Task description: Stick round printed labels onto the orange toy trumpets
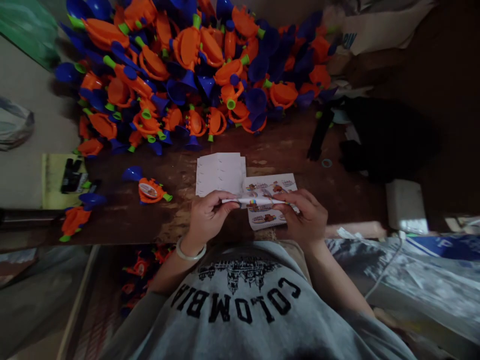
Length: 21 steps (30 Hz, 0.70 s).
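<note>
Between both hands I hold a sticker sheet, seen nearly edge-on, with a bit of rainbow print showing. My left hand pinches its left end between thumb and fingers. The other end is gripped by my right hand. Beneath it on the table lies another printed sticker sheet with cartoon pictures. Beside that sit white sheets with small marks. An orange and blue toy trumpet with an oval sticker rests left of my left hand. Another toy trumpet lies farther left.
A big heap of toy trumpets covers the back of the brown table. A black cloth or bag and a white box with a cable are on the right. Black items lie on yellow paper at left. More trumpets are below the table edge.
</note>
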Each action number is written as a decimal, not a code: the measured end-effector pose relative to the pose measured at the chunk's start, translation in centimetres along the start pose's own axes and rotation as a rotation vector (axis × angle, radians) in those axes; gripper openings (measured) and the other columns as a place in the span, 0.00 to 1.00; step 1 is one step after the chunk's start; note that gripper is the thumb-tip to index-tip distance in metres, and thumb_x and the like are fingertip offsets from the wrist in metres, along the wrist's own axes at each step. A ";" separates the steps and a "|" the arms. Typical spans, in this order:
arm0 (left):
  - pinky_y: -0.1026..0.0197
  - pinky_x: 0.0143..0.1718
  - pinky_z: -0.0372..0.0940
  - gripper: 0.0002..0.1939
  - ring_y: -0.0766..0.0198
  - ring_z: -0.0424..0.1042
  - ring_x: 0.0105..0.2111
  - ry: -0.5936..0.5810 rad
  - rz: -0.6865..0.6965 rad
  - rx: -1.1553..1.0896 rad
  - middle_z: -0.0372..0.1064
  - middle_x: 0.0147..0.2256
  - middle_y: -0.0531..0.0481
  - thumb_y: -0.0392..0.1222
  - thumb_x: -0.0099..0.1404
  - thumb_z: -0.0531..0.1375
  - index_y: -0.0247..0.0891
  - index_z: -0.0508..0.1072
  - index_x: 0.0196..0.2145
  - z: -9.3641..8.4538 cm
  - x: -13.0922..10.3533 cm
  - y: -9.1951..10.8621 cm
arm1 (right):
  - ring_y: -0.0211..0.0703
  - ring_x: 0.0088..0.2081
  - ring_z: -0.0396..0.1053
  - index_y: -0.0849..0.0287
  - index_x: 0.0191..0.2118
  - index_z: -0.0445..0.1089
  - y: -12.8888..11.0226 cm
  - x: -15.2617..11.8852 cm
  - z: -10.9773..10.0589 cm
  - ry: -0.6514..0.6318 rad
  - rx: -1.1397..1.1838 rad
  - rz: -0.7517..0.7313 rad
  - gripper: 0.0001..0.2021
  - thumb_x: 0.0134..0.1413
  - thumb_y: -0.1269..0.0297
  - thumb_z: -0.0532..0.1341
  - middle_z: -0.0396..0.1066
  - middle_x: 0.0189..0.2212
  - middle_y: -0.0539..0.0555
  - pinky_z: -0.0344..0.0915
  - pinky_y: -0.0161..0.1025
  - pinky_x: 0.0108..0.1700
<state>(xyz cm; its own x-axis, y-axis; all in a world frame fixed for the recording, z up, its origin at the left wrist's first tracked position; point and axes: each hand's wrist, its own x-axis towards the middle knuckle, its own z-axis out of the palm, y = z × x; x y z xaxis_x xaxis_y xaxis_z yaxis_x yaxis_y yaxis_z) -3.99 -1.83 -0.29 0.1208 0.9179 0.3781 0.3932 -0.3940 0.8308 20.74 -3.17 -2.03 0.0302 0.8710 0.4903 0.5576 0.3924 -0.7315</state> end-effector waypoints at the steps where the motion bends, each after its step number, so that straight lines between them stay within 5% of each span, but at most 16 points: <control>1: 0.71 0.29 0.71 0.07 0.69 0.80 0.26 0.027 0.010 -0.001 0.84 0.30 0.52 0.44 0.70 0.69 0.39 0.83 0.36 0.0 0.2 0.1 | 0.41 0.31 0.74 0.50 0.40 0.82 0.0 0.1 0.0 -0.011 -0.041 -0.022 0.03 0.66 0.64 0.68 0.77 0.29 0.49 0.71 0.38 0.33; 6: 0.70 0.26 0.70 0.11 0.70 0.78 0.23 0.028 -0.015 0.034 0.82 0.27 0.53 0.46 0.72 0.67 0.39 0.81 0.33 0.4 0.2 0.0 | 0.54 0.48 0.74 0.55 0.45 0.80 -0.3 0.7 0.1 -0.092 -0.333 -0.096 0.08 0.68 0.59 0.65 0.77 0.48 0.61 0.74 0.51 0.49; 8: 0.69 0.28 0.71 0.10 0.68 0.79 0.25 0.004 -0.043 0.039 0.83 0.28 0.51 0.45 0.71 0.67 0.40 0.81 0.33 0.7 0.0 -0.1 | 0.60 0.57 0.71 0.54 0.52 0.78 -1.0 1.0 0.6 -0.127 -0.338 -0.143 0.11 0.68 0.60 0.65 0.75 0.57 0.63 0.71 0.59 0.57; 10: 0.67 0.31 0.73 0.09 0.67 0.80 0.27 -0.036 -0.077 0.005 0.83 0.30 0.50 0.45 0.72 0.66 0.40 0.81 0.35 1.1 -0.2 -0.1 | 0.60 0.61 0.70 0.53 0.55 0.76 -1.8 1.5 1.4 -0.185 -0.253 -0.211 0.12 0.68 0.61 0.66 0.78 0.55 0.60 0.69 0.60 0.60; 15: 0.65 0.34 0.72 0.14 0.65 0.78 0.29 -0.150 -0.209 -0.171 0.82 0.31 0.49 0.48 0.74 0.61 0.38 0.81 0.36 1.5 0.8 0.7 | 0.48 0.45 0.78 0.52 0.46 0.77 -2.8 2.9 2.7 -0.266 -0.013 -0.303 0.06 0.66 0.70 0.67 0.82 0.38 0.51 0.74 0.47 0.49; 19: 0.66 0.37 0.70 0.15 0.66 0.77 0.31 -0.203 -0.243 -0.283 0.82 0.33 0.46 0.46 0.75 0.60 0.32 0.83 0.40 1.7 2.7 1.4 | 0.47 0.43 0.78 0.47 0.48 0.81 -1.7 4.9 1.7 -0.171 0.049 -0.408 0.17 0.59 0.77 0.71 0.81 0.43 0.52 0.74 0.46 0.48; 21: 0.68 0.41 0.70 0.14 0.66 0.78 0.35 -0.245 -0.274 -0.363 0.83 0.37 0.45 0.45 0.74 0.63 0.29 0.83 0.43 2.0 4.0 1.1 | 0.46 0.45 0.77 0.46 0.49 0.81 -1.0 7.2 1.0 -0.272 0.236 -0.420 0.16 0.59 0.73 0.72 0.80 0.46 0.52 0.75 0.46 0.51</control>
<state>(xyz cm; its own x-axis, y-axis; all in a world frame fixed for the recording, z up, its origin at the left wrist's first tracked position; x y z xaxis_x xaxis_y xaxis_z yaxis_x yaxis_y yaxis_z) -1.25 1.49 1.28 0.2851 0.9569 0.0563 0.1034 -0.0891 0.9906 19.58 3.02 1.78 -0.3874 0.6577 0.6461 0.2733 0.7512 -0.6008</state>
